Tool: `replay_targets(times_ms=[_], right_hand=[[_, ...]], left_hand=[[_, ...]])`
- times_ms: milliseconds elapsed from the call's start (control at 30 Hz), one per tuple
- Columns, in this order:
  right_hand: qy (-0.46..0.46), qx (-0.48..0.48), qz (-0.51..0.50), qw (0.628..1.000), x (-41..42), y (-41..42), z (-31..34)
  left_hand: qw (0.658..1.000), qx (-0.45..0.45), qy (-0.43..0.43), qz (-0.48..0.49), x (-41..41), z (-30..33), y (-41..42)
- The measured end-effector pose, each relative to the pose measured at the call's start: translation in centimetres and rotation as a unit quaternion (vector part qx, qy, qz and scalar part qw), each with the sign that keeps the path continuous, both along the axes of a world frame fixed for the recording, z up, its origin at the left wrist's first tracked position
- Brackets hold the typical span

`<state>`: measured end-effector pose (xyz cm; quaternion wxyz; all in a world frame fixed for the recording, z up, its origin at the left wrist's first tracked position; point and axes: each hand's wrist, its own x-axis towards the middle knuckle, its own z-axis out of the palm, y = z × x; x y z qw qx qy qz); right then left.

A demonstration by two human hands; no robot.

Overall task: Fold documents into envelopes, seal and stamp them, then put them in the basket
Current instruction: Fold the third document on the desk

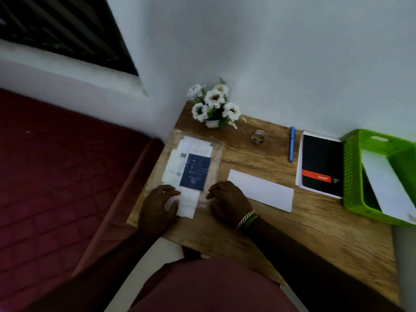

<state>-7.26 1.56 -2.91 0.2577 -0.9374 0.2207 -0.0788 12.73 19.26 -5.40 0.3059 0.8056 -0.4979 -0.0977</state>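
Head view, basket (351, 167) cut off, left hand (157, 203) perhaps pressing blurred papers (189, 203)

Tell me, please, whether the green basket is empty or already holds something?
Not empty: the green basket already holds a white sheet or envelope, leaning against its inner wall.

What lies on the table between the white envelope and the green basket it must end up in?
The black notebook lies between the white envelope and the green basket, toward the far side; nearer, only bare table separates them.
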Motion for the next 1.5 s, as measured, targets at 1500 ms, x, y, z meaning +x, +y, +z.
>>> replay_targets(times_ms=[1500], right_hand=[[0.093, 0.016, 0.055, 0.994, 7.1, 6.1, 0.9]], left_hand=[[0.985, -0.054, 0.106, 0.128, -0.3, 0.1, 3.9]])
